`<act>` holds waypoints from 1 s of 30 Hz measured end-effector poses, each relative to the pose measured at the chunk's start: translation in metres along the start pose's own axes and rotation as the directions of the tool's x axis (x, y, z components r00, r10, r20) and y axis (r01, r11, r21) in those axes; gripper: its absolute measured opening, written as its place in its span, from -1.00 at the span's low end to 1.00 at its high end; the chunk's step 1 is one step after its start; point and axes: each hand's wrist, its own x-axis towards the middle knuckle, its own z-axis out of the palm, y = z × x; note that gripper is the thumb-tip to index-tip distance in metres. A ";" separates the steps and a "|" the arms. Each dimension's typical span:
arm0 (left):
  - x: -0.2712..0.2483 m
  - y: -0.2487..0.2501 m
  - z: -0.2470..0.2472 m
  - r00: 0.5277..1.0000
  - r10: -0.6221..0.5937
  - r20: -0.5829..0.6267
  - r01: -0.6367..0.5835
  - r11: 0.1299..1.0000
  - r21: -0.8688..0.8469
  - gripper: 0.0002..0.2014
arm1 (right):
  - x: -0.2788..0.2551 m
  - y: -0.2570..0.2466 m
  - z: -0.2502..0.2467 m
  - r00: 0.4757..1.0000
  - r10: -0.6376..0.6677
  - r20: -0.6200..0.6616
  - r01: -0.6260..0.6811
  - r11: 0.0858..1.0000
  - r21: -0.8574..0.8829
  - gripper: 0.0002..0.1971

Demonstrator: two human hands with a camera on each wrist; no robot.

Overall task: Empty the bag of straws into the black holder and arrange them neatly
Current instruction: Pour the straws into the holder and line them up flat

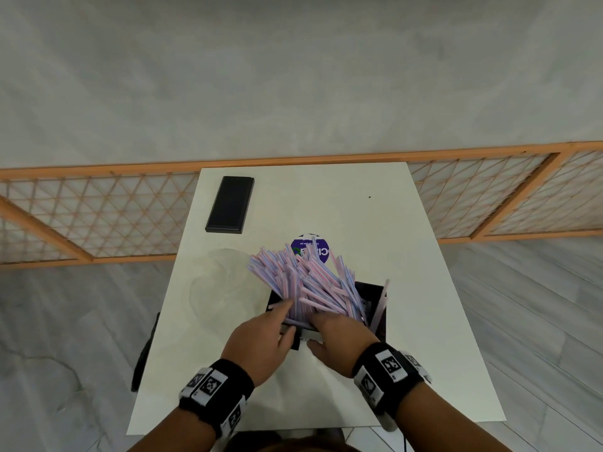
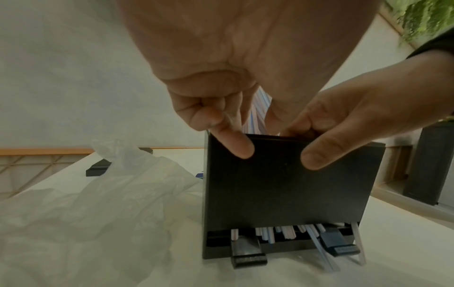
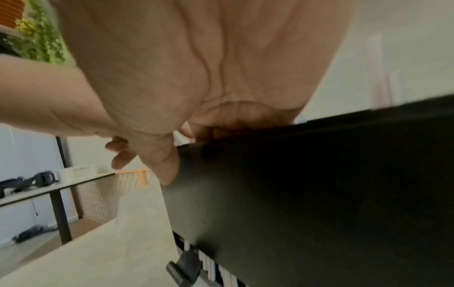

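Observation:
The black holder (image 1: 373, 292) stands on the white table (image 1: 391, 223), crammed with pink and blue striped straws (image 1: 303, 278) that fan out untidily, leaning away to the far left. In the left wrist view its near wall (image 2: 282, 194) faces me, with straw ends (image 2: 287, 233) showing in the slot at the bottom. My left hand (image 1: 261, 340) pinches the near wall at its left, one digit (image 2: 233, 145) outside and fingers over the rim among the straws. My right hand (image 1: 336, 334) pinches the same wall at its right, thumb (image 2: 319, 155) outside. The empty clear bag (image 1: 218, 282) lies left of the holder.
A flat black lid or tray (image 1: 230, 203) lies at the table's far left. A purple round sticker (image 1: 321, 256) shows behind the straws. One loose straw (image 1: 381, 301) leans along the holder's right wall. An orange lattice fence (image 1: 98, 216) runs behind the table.

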 end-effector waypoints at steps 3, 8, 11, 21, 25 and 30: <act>-0.002 0.000 -0.004 1.000 -0.029 0.003 0.029 0.999 -0.045 -0.50 | -0.017 0.005 -0.013 0.992 -0.036 -0.124 0.050 0.993 0.109 -0.64; -0.009 0.001 -0.013 0.996 -0.013 -0.088 0.004 0.994 -0.106 -0.70 | -0.055 0.028 -0.041 0.818 0.224 -0.530 -0.059 0.948 0.311 -0.92; -0.011 0.008 -0.011 0.990 0.039 -0.137 -0.056 0.990 -0.126 -0.85 | -0.055 0.052 -0.045 0.719 0.445 -0.534 -0.224 0.876 0.427 -0.75; 0.014 0.033 0.020 0.958 0.282 0.060 -0.276 0.957 -0.095 -0.63 | -0.007 0.062 -0.040 0.876 0.382 -0.295 -0.314 0.915 0.252 -0.80; 0.026 0.029 0.030 0.944 0.321 0.077 -0.325 0.944 0.048 -0.78 | -0.007 0.057 -0.040 0.890 0.382 -0.250 -0.342 0.921 0.189 -0.82; 0.029 0.027 0.031 0.940 0.340 0.014 -0.340 0.935 0.100 -0.78 | -0.005 0.056 -0.042 0.933 0.322 -0.158 -0.302 0.943 0.139 -0.84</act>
